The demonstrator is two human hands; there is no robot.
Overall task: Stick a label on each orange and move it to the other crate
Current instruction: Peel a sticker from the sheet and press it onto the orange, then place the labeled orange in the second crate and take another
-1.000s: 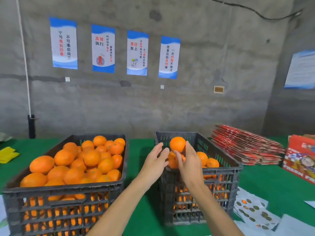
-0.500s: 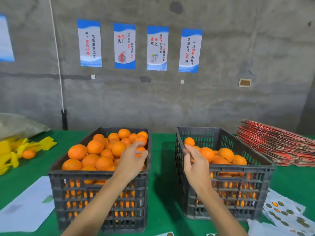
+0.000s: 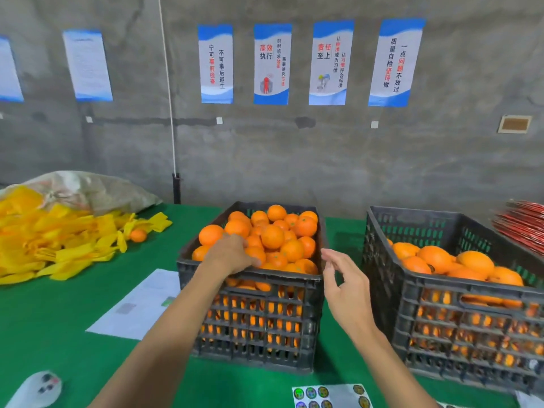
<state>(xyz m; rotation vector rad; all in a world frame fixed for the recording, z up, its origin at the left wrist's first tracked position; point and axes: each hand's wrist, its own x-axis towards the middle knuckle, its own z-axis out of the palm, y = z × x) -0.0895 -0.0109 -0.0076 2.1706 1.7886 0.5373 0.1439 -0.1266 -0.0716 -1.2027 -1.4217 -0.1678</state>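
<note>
Yellow bags (image 3: 44, 242) are lying heaped on the green surface (image 3: 73, 334) beside a white paper sheet (image 3: 138, 307); four posters (image 3: 309, 63) are hanging on the wall.

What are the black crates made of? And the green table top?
The crates look like hard, matte black plastic: moulded lattice walls with oranges showing through. The table top seems to be green cloth or felt, dull and unshiny, though the picture leaves that open.

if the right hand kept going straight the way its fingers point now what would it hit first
Probably the right end of the full crate. The right hand hangs open beside that wall, fingers aimed up and slightly left toward the oranges heaped at its rim. Depth is unclear from this single view, so it might pass over the rim onto the fruit.
</note>
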